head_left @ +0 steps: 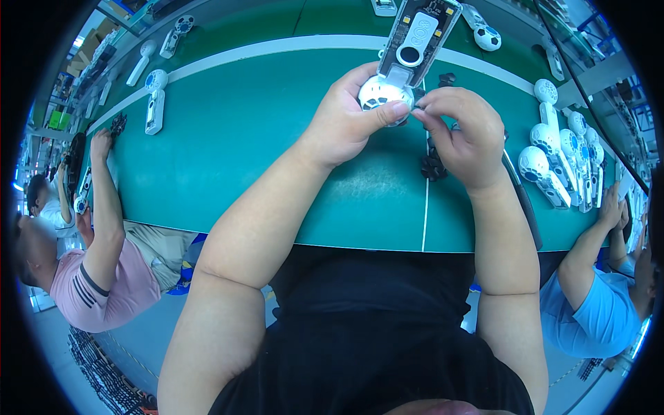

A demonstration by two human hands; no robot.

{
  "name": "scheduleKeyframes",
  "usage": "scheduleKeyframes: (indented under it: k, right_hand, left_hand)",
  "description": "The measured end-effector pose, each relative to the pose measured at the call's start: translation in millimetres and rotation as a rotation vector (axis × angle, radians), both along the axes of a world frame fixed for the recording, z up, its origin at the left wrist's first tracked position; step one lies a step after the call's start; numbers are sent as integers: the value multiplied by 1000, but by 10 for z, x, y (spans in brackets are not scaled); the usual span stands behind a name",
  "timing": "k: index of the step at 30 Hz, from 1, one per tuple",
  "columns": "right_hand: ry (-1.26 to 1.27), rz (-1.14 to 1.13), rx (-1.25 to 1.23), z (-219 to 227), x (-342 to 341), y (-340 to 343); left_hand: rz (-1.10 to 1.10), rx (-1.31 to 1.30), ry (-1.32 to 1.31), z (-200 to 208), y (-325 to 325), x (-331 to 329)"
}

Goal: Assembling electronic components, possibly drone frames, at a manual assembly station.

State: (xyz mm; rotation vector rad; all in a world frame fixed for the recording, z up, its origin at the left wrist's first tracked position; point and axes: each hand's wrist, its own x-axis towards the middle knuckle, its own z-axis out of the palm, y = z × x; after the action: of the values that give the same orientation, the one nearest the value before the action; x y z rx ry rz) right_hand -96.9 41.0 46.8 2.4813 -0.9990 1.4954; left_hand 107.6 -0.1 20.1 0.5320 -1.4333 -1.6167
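My left hand (346, 117) grips a white handheld device (387, 93) by its round head, which has a black pattern like a football. The device's long body points away from me and shows a circuit board and a white oval panel with a dark round spot. My right hand (470, 131) is at the right side of the round head, thumb and fingertips pinched together. Whatever lies between those fingertips is too small to make out. Small black parts (434, 166) lie on the green table beneath and beside my right hand, partly hidden by it.
Several similar white devices (546, 166) stand close together at the right, by a black cable (522, 194). Another device (155, 104) lies at the left. A white strip (277, 45) crosses the far side of the green table (228, 152). Co-workers sit on both sides.
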Motion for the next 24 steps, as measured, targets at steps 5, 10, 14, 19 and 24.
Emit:
scheduleKeyframes:
  k: [5, 10, 14, 19, 24]
  right_hand:
    - [44, -79, -8, 63, -14, 49]
    - [-10, -15, -88, 15, -14, 2]
    - [-14, -19, -120, 23, -7, 23]
    - [78, -44, -372, 101, -81, 108]
    - [115, -77, -413, 120, -71, 154]
  left_hand:
    - [3, 7, -16, -7, 3, -3]
    - [3, 15, -26, -4, 7, -12]
    - [-11, 16, -21, -6, -2, -14]
    - [0, 41, -4, 1, 25, -7]
    - [-13, 32, 10, -13, 14, -19]
